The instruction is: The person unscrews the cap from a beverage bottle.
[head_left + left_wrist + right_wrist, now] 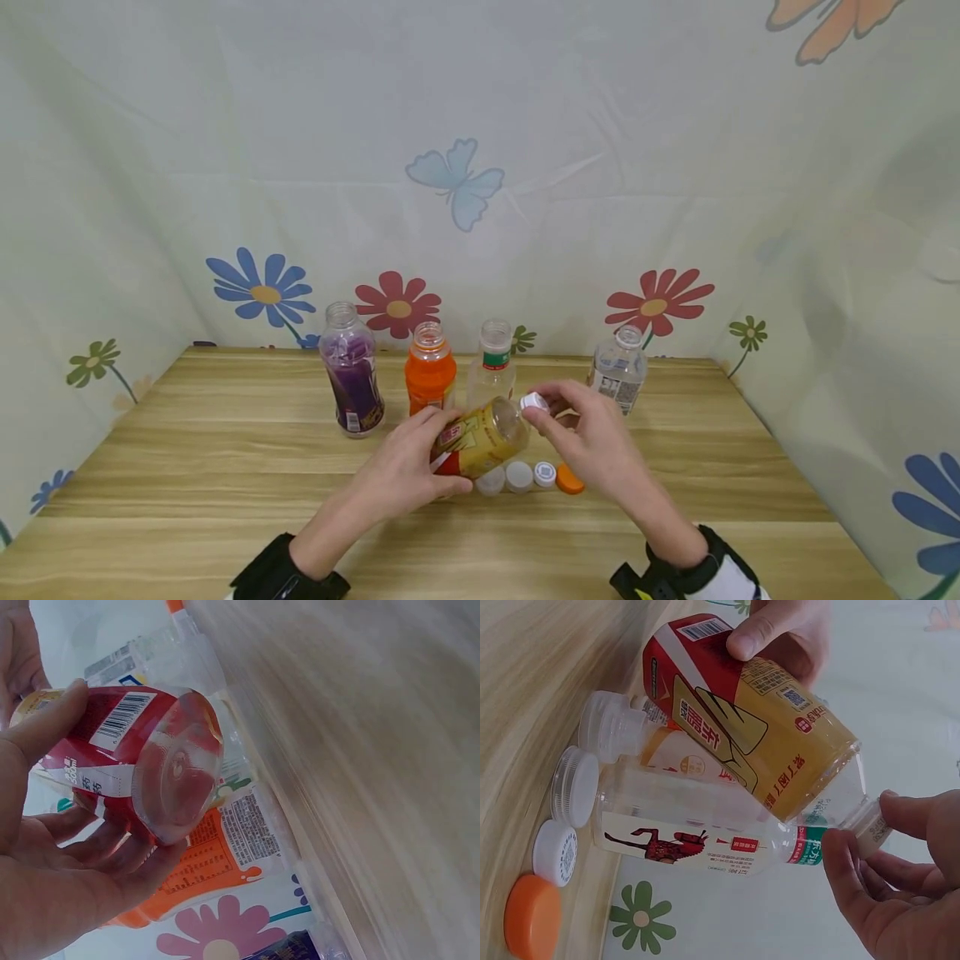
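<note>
A plastic bottle with a yellow and red label is held tilted above the table, its neck toward the right. My left hand grips it round the lower body, and its clear base faces the left wrist camera. With thumb and fingers my right hand pinches a white cap. In the right wrist view that cap sits right at the bottle's mouth. Below the hands several loose caps lie in a row: two translucent ones, a white one and an orange one.
Uncapped bottles stand along the back of the wooden table: purple, orange, a clear one with a green neck band, and a clear one at right. A flower-printed cloth hangs behind them.
</note>
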Available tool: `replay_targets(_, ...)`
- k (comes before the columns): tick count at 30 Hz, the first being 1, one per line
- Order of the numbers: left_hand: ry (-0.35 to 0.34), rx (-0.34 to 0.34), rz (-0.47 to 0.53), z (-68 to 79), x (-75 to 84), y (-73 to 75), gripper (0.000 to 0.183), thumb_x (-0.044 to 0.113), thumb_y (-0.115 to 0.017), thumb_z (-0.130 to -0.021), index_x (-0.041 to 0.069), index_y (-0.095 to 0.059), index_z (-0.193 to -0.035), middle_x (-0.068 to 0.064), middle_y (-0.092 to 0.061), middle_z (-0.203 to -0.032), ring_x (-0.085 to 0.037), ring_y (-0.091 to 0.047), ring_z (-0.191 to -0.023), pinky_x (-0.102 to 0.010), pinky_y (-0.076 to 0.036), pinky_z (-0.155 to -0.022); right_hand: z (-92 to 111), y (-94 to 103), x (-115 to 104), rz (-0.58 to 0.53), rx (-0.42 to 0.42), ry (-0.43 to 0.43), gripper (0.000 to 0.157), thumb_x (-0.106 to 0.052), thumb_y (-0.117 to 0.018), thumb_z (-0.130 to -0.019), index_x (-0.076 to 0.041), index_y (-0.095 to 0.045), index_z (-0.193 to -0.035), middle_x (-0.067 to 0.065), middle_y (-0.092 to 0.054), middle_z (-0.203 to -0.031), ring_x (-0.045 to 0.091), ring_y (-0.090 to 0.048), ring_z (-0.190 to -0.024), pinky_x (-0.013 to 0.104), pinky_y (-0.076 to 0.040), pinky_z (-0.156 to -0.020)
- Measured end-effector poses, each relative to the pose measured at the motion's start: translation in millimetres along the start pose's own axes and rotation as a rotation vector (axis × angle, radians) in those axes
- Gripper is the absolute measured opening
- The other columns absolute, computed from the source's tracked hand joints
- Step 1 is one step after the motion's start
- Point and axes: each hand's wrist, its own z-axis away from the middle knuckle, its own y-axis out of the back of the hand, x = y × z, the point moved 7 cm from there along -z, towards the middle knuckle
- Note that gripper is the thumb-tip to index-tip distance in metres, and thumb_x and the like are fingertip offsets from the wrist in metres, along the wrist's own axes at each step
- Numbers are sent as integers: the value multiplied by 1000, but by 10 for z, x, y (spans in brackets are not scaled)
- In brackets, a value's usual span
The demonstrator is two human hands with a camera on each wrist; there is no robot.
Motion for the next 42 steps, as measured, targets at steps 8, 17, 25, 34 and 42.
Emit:
replay_targets(8,-28,21,-6,1,17,6,76,27,-94,-76,5,-57,-140,-3,-62,-120,-21,-60,-105,-46,-52,-97,-3,6,-2,-29,-33,16,25,-14,-78,-93,-4,-76,-116,0,-69,-101,16,-66,-88,34,-60,-77)
replay_targets(17,-55,23,-27,7,27,13,74,25,-92,-77,4,-58,-139,-5,-63,-122,-23,-61,-108,-48,-50,-100,-9,28,-11,-79,-94,66,27,-15,-80,-90,-7,-77,-116,-3,-70,-106,16,-67,-89,30,-59,-78)
replay_targets(25,-48,2,-48,7,18,4,74,27,-92,-78,6,-58,-140,-7,-63,-125,-25,-61,-109,-50,-50,-101,-7,32,-27,-126,-135,114,27,-5,-80,-88,-1,-76,-114,1,-70,-109,17,-69,-90,35,-60,-82)
replay_targets(34,-62,-3,-49,10,18,12,74,26,-92,-78,5,-59,-141,-9,-63,-124,-26,-61,-107,-50,-50,-99,-3,34,-49,-143,-179,130,27,3,-78,-87,0,-76,-114,3,-70,-113,19,-69,-95,29,-58,-86)
replay_targets(42,-57,-5,-34,5,6,24,75,26,-92,-78,1,-59,-140,-9,-63,-123,-26,-62,-106,-49,-52,-98,6,36,-49,-122,-154,143,31,1,-79,-88,-8,-74,-117,0,-69,-115,17,-67,-100,33,-58,-87)
